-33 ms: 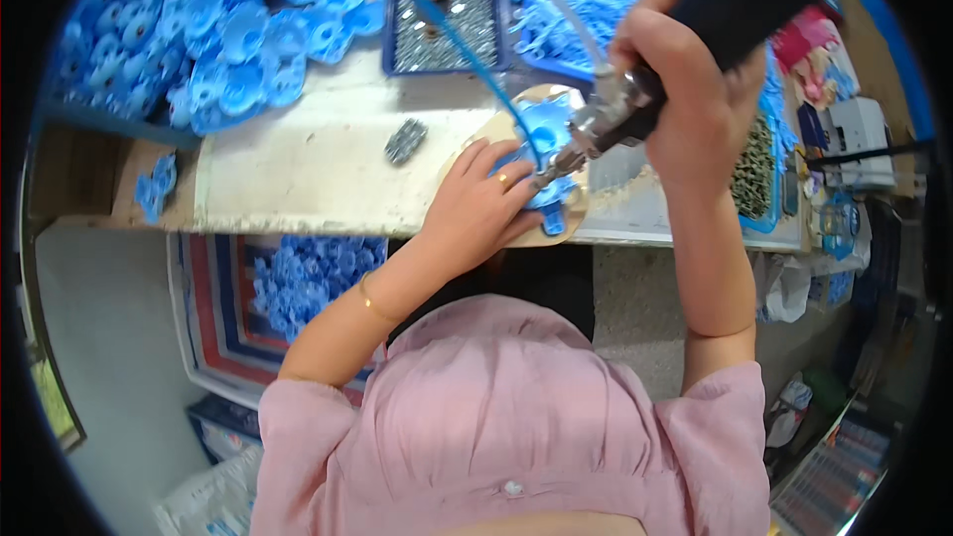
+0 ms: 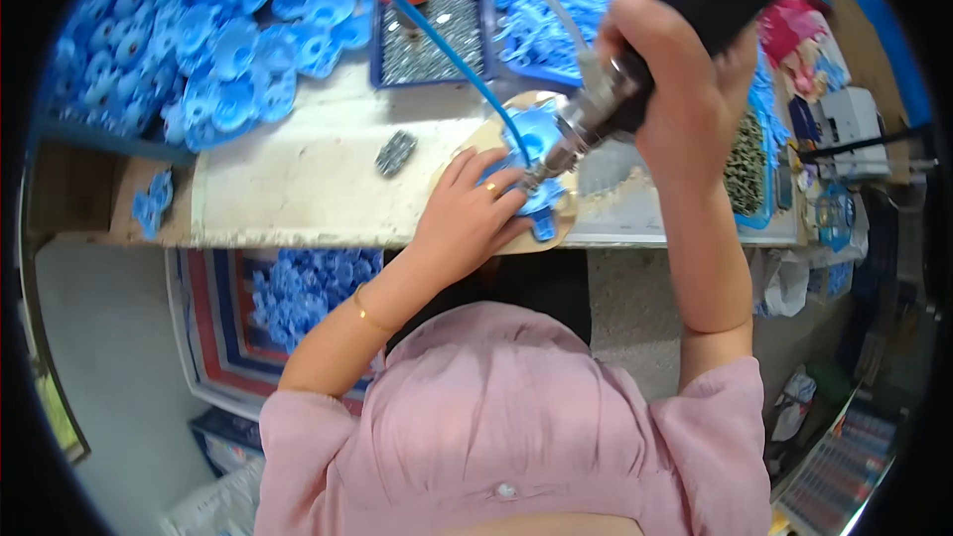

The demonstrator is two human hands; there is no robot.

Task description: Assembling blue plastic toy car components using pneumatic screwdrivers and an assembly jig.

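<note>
While the right hand (image 2: 685, 89) grips the powered driver (image 2: 606, 109), the left hand (image 2: 467, 213) presses flat on the blue plastic part (image 2: 536, 139) at the workbench's (image 2: 308, 179) front edge. The part appears light, rigid and smooth; steady it at its rim.

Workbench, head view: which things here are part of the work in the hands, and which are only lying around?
In use:
- left hand pressing the blue plastic part
- right hand gripping the power screwdriver
- tray of screws

Lying about:
- pile of blue parts
- small grey piece
- bag of blue parts
</note>
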